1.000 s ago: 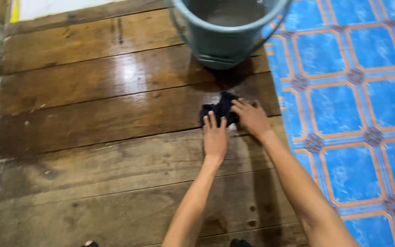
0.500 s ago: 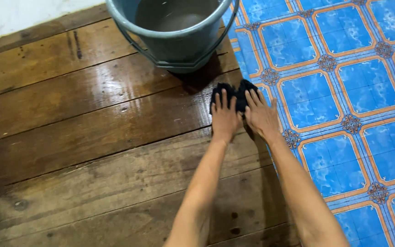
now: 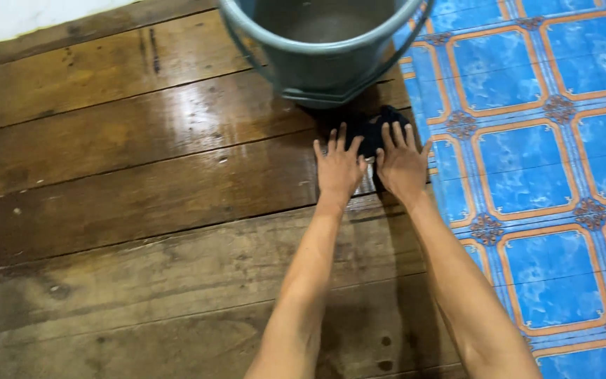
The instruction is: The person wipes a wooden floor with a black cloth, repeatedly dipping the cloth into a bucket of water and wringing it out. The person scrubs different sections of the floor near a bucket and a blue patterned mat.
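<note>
Wooden plank floor (image 3: 142,182): dark boards running left to right, covering most of the view. A wet sheen shows on the planks left of the bucket, and the boards nearer the camera look duller and patchy.

Blue patterned floor covering (image 3: 527,161): blue squares with orange borders, laid along the right side. Its edge meets the planks just beside the right hand.

Grey bucket (image 3: 324,49): stands on the planks at the top of the view, partly cut off by the frame, with liquid visible inside. Its base sits just beyond the cloth.

Dark cloth (image 3: 376,130): bunched on the floor between the bucket's base and the fingertips, at the seam of wood and floor covering. Half a second ago it lay in much the same place relative to the bucket; a second ago it was further from the bucket, on the open planks. It has therefore been pushed forward towards the bucket, which reads as a wiping stroke reaching its far end.

Left hand (image 3: 338,168): flat, fingers spread, pressing down on the near edge of the cloth; nothing gripped.

Right hand (image 3: 401,165): likewise flat and splayed, palm down on the cloth beside the left, both arms extended.
</note>
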